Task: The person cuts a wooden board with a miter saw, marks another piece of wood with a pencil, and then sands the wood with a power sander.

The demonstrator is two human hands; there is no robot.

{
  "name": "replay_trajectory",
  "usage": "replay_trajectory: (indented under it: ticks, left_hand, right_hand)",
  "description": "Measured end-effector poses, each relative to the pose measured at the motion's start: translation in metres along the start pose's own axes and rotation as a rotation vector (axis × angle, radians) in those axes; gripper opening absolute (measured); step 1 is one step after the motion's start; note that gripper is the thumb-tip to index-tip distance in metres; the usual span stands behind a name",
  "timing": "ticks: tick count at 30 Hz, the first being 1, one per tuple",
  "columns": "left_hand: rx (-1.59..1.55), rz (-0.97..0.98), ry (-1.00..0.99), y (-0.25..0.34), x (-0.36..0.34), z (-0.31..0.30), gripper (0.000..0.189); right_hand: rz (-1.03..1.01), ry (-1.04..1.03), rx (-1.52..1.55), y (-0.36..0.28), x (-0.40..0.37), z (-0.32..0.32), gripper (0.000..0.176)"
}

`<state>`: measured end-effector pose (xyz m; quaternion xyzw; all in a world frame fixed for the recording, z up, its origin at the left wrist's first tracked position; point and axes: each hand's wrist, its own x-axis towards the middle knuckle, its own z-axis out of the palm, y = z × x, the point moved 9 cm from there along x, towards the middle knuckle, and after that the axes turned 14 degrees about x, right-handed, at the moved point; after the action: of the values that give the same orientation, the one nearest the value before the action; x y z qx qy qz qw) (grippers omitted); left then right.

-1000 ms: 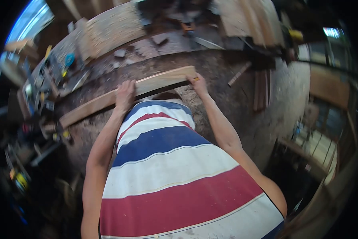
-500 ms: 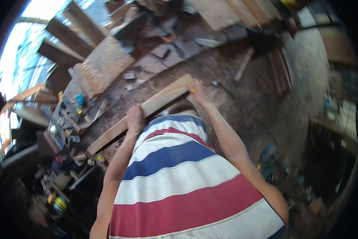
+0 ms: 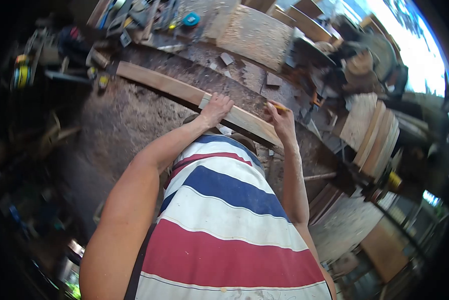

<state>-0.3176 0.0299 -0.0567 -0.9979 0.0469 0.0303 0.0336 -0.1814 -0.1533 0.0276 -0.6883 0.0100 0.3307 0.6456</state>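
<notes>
A long wooden board [image 3: 159, 84] lies slantwise in front of my body, its left end farther away. A paler length of wood [image 3: 252, 123] runs along its right part, starting near my left hand. My left hand [image 3: 217, 109] is closed over the wood near the middle, fingers on top and toward the far edge. Close to the right end, my right hand [image 3: 281, 122] pinches a yellow pencil [image 3: 280, 107] and overlaps the wood in this view. The pencil points left, out over the far edge.
Beyond the wood are a chip-covered plank [image 3: 257, 37], a blue tape measure [image 3: 191, 19] and small offcuts [image 3: 226, 59]. An orange-handled tool [image 3: 315, 99] lies at right, near stacked boards [image 3: 377, 132]. A yellow roll [image 3: 21, 75] sits far left.
My view has swung round, so the board now slants down to the right instead of up. My right hand still holds the pencil, now turned leftward above the wood's far edge.
</notes>
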Motion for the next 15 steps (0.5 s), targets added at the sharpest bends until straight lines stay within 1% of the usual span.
replay_trajectory:
  ticks: [3, 5, 6, 7, 9, 10, 11, 13, 15]
  left_hand:
    - [0.026, -0.050, 0.083, 0.000, -0.003, 0.006, 0.019]
    - [0.094, -0.065, 0.146, 0.000, -0.005, 0.003, 0.017]
    - [0.128, -0.072, 0.176, 0.000, -0.006, 0.001, 0.016]
    - [0.093, -0.111, 0.175, -0.002, -0.008, 0.000, 0.024]
    - [0.133, -0.128, 0.196, -0.002, -0.009, 0.000, 0.032]
    - [0.154, -0.131, 0.206, -0.002, -0.009, -0.001, 0.036]
    - [0.199, -0.137, 0.109, -0.002, -0.009, 0.003, 0.043]
    - [0.161, -0.130, 0.071, -0.002, -0.011, 0.004, 0.044]
    - [0.120, -0.116, 0.026, 0.000, -0.012, 0.011, 0.045]
  right_hand:
    - [0.088, -0.368, -0.294, -0.009, 0.048, 0.098, 0.039]
    - [0.031, -0.520, -0.378, -0.017, 0.063, 0.170, 0.044]
    - [-0.032, -0.514, -0.375, -0.006, 0.077, 0.199, 0.044]
    - [-0.093, -0.506, -0.369, 0.009, 0.091, 0.221, 0.043]
    - [-0.183, -0.673, -0.621, 0.040, 0.110, 0.270, 0.039]
    - [-0.230, -0.755, -0.742, 0.051, 0.114, 0.289, 0.037]
    - [-0.192, -0.837, -0.834, 0.065, 0.116, 0.302, 0.035]
    - [-0.111, -0.996, -1.012, 0.093, 0.113, 0.317, 0.032]
    - [0.024, -1.036, -0.982, 0.114, 0.107, 0.316, 0.030]
